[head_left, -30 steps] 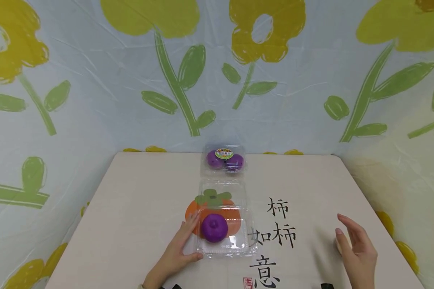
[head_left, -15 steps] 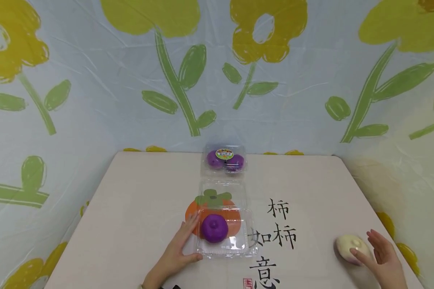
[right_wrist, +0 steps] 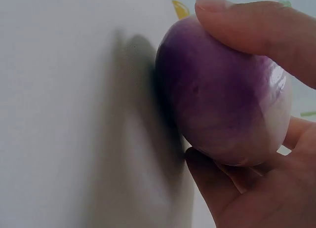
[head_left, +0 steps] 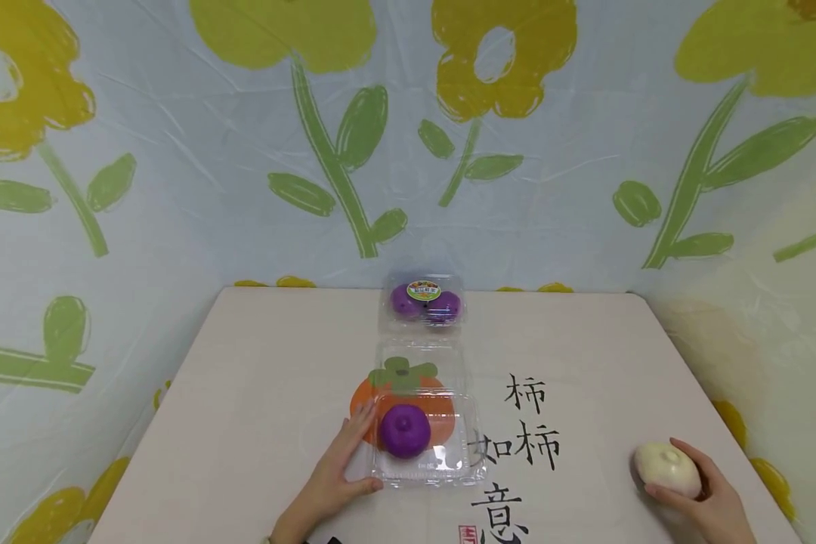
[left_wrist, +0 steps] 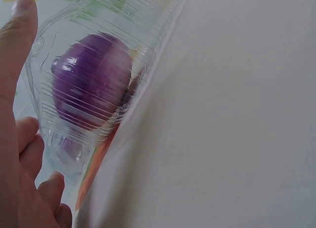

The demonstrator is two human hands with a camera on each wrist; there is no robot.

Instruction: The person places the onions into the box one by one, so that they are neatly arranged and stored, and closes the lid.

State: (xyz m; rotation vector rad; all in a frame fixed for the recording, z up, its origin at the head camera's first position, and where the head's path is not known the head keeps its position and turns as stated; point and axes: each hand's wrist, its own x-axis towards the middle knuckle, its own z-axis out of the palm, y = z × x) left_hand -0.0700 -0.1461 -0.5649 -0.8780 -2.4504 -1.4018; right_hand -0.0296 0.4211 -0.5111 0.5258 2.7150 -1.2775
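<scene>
My right hand holds a round vegetable, like a turnip or an onion, at the right of the table. Its top is cream with a small nub. The right wrist view shows its purple side, with thumb and fingers around it. Left of centre, my left hand lies along the left side of a clear plastic clamshell box, its lid laid back, fingers extended and thumb at the near corner. One purple round vegetable sits in the box's left half, seen through ribbed plastic in the left wrist view.
At the table's back edge stands a closed clear box with purple vegetables inside and a round label. The pale tablecloth bears a printed orange persimmon and black characters. A flowered curtain encloses the back and sides.
My right hand has moved rightward to the cream-topped vegetable, then closed its thumb and fingers around it. My left hand and the open box have stayed in place.
</scene>
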